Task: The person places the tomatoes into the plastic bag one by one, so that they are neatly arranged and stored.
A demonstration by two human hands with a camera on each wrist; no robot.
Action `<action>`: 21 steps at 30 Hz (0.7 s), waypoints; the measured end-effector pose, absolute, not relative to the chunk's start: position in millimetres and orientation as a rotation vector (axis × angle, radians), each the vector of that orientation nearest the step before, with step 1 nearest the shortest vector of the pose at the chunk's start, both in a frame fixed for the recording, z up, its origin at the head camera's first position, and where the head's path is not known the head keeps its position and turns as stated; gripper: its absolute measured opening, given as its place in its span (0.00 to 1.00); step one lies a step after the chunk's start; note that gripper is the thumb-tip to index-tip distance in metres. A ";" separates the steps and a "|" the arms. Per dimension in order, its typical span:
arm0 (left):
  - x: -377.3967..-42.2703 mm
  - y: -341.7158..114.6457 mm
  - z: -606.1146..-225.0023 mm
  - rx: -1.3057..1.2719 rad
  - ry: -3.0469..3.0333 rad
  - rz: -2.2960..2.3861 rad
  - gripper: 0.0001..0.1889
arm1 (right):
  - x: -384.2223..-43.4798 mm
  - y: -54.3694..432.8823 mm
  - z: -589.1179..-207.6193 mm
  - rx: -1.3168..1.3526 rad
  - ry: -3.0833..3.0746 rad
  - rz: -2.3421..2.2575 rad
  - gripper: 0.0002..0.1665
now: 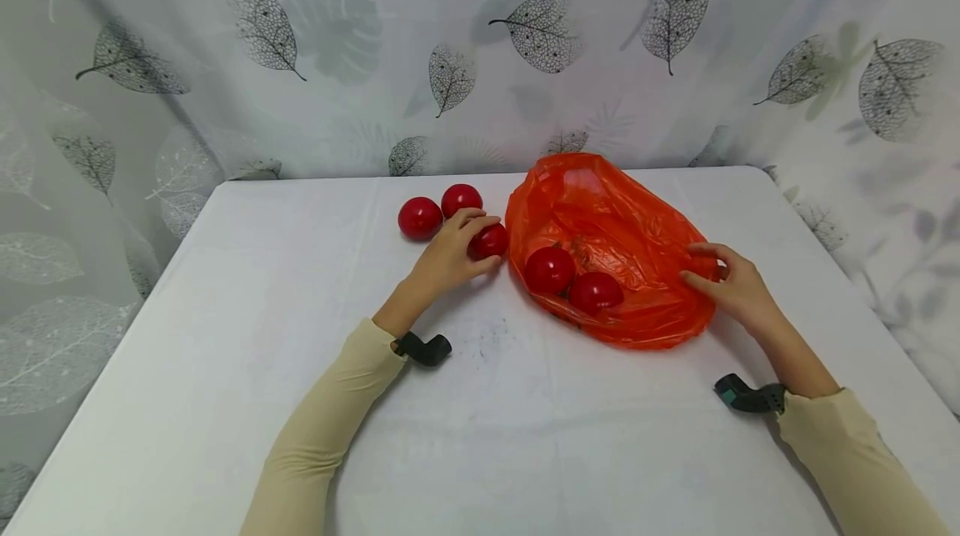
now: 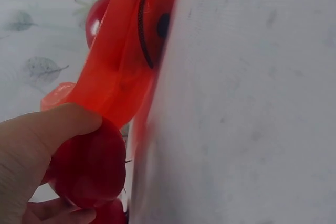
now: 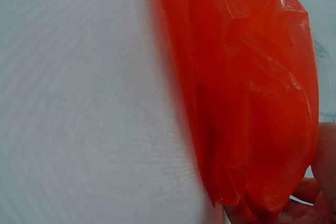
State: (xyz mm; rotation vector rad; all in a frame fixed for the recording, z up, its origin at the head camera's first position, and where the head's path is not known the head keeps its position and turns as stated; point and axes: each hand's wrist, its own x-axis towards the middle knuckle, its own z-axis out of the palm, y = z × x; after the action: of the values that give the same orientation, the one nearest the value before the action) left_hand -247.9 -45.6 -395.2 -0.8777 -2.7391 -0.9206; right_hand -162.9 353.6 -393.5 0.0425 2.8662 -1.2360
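In the head view my left hand (image 1: 450, 257) grips a red tomato (image 1: 489, 242) right at the left rim of an orange-red plastic bag (image 1: 645, 223). The left wrist view has the thumb over the top of this tomato (image 2: 92, 166) and fingers below it. Two more tomatoes lie inside the bag, one tomato (image 1: 550, 270) left of the other tomato (image 1: 597, 293). On the bag's right side, my right hand (image 1: 735, 284) holds the edge between thumb and fingers. The bag's mouth gapes toward the head camera. In the right wrist view, plastic partly hides the right fingers.
Behind the left hand, two loose tomatoes, a nearer tomato (image 1: 420, 218) and a farther tomato (image 1: 461, 199), sit side by side on the white table (image 1: 555, 436). A leaf-patterned curtain (image 1: 337, 102) hangs along the table's back edge.
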 end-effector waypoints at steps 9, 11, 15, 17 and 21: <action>-244.3 -44.1 -385.8 -0.911 -2.639 -0.894 0.29 | -163.4 353.8 -394.2 0.035 2.875 -1.222 0.34; -243.6 -43.7 -383.8 -0.919 -2.634 -0.885 0.29 | -163.5 353.7 -394.1 0.038 2.873 -1.220 0.34; -241.1 -44.0 -378.3 -0.912 -2.621 -0.894 0.29 | -164.2 353.5 -394.2 0.041 2.871 -1.213 0.34; -239.5 -43.7 -375.1 -0.908 -2.615 -0.905 0.30 | -164.2 353.6 -394.3 0.040 2.869 -1.213 0.34; -236.7 -42.9 -369.9 -0.913 -2.611 -0.907 0.30 | -164.1 353.5 -394.4 0.033 2.868 -1.220 0.34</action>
State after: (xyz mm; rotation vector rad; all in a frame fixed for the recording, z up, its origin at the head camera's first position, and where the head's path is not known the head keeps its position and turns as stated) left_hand -236.7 -42.9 -369.9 -0.9130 -2.6111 -0.9068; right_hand -164.1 353.5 -394.4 0.0329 2.8676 -1.2203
